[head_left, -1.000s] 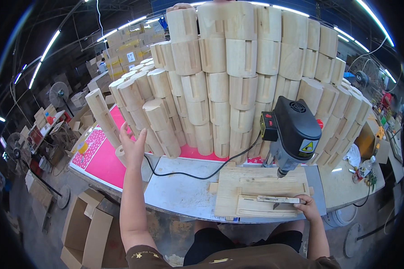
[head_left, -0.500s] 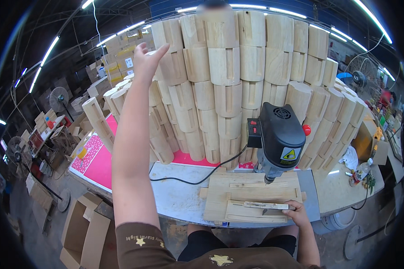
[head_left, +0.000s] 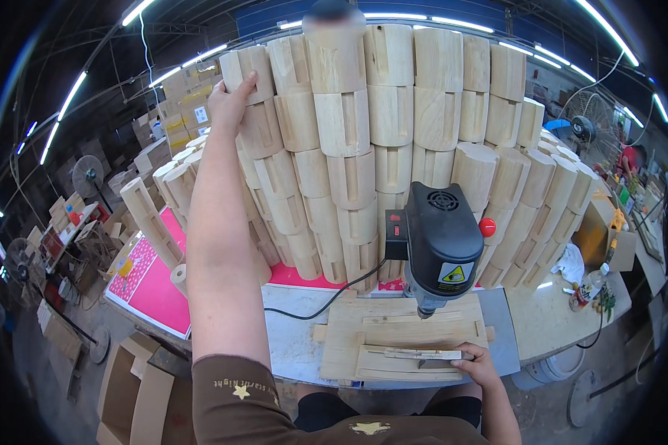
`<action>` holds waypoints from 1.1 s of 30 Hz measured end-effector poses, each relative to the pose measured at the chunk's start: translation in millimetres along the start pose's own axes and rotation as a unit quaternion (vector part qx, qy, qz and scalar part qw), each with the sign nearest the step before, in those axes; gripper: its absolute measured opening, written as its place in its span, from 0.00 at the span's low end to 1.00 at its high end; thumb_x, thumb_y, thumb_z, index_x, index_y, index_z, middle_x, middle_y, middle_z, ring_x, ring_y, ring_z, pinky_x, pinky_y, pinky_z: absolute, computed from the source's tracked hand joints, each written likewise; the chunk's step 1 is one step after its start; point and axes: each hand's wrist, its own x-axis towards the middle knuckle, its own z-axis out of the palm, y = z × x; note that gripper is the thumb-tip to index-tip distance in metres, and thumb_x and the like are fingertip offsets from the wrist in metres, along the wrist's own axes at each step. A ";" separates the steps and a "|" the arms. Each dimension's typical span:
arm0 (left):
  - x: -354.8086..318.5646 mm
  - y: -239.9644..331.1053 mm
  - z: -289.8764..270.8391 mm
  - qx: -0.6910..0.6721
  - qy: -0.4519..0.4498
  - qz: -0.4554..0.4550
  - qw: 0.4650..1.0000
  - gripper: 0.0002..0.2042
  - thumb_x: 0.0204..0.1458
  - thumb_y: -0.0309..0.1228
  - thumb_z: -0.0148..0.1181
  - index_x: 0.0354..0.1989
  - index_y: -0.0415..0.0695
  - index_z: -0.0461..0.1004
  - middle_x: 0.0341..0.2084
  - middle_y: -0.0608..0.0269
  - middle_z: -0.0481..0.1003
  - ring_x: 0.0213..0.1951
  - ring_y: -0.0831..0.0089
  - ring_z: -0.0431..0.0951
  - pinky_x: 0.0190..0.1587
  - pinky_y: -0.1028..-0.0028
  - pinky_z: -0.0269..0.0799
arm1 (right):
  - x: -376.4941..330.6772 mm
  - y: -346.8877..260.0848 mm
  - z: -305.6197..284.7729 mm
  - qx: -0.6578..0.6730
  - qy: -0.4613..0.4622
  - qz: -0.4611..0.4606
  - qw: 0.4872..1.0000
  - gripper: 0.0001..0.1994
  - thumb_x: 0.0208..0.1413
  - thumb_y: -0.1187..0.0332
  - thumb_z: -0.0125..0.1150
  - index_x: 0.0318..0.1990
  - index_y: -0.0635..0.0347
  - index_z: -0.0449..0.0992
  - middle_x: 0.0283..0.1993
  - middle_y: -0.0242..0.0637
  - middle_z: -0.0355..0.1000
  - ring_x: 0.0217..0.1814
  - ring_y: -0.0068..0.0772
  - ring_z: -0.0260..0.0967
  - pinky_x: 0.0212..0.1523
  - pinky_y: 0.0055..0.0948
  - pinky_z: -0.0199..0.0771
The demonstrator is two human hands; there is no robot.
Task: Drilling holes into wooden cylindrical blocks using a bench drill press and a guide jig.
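My left hand (head_left: 230, 105) reaches far up to the left end of the stacked wood. Its thumb lies on the face of the topmost wooden block (head_left: 245, 68), and the fingers curl around its left side. The block is pale, rounded and still on its column. Low on the right, my right hand (head_left: 478, 365) pinches the end of a narrow wooden strip (head_left: 421, 354); a dark flat piece shows beneath it. This strip is over a wooden jig board (head_left: 341, 326) with raised rails. A black bench drill press (head_left: 441, 230) stands just beyond the board.
Tall columns of slotted wooden blocks (head_left: 341, 122) wall off the back of the table. A black cable (head_left: 312, 315) curves left from the drill. At right are a bottle (head_left: 590, 288) and a white cloth (head_left: 568, 263). An open carton (head_left: 137, 393) sits at lower left.
My left hand has gone from spread in front of the stack to closing around the top left block. The whole view has shifted slightly; my right hand keeps its strip over the board.
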 end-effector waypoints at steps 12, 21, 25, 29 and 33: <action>-86.4 86.0 -54.4 -0.271 -0.001 0.071 0.960 0.23 0.57 0.42 0.48 0.52 0.34 0.61 0.44 0.55 0.69 0.46 0.62 0.71 0.46 0.61 0.73 | 0.5 8.8 -3.8 -0.015 0.005 0.010 1.000 0.13 0.41 0.79 0.65 0.39 0.66 0.76 0.38 0.35 0.74 0.43 0.24 0.68 0.47 0.23 0.66; -307.7 30.8 -89.2 -0.181 -0.241 -0.306 0.903 0.17 0.52 0.28 0.54 0.51 0.38 0.66 0.41 0.62 0.73 0.41 0.78 0.74 0.43 0.78 0.69 | 13.8 6.1 -17.2 -0.106 -0.023 0.024 0.994 0.17 0.43 0.74 0.64 0.44 0.66 0.74 0.43 0.38 0.72 0.47 0.29 0.67 0.50 0.27 0.65; -367.6 -4.9 -90.3 -0.123 -0.391 -0.377 0.831 0.19 0.48 0.30 0.60 0.48 0.36 0.69 0.39 0.61 0.74 0.40 0.78 0.73 0.43 0.77 0.68 | 22.2 6.1 -24.8 -0.141 -0.022 0.025 0.989 0.17 0.43 0.73 0.64 0.44 0.65 0.74 0.44 0.38 0.71 0.48 0.29 0.66 0.51 0.26 0.65; -397.0 -37.6 -76.6 -0.047 -0.534 -0.356 0.765 0.23 0.42 0.33 0.67 0.46 0.35 0.71 0.37 0.60 0.75 0.38 0.78 0.73 0.44 0.76 0.68 | 34.1 7.2 -30.3 -0.117 -0.060 0.026 0.991 0.15 0.44 0.75 0.63 0.43 0.64 0.74 0.44 0.35 0.71 0.48 0.26 0.66 0.50 0.25 0.64; -409.9 -54.7 -51.4 -0.016 -0.571 -0.396 0.719 0.26 0.38 0.34 0.70 0.46 0.33 0.71 0.36 0.59 0.76 0.37 0.76 0.75 0.42 0.77 0.69 | 41.3 10.6 -32.4 -0.031 -0.097 0.003 0.995 0.15 0.44 0.77 0.61 0.43 0.63 0.74 0.43 0.32 0.71 0.47 0.23 0.66 0.50 0.22 0.64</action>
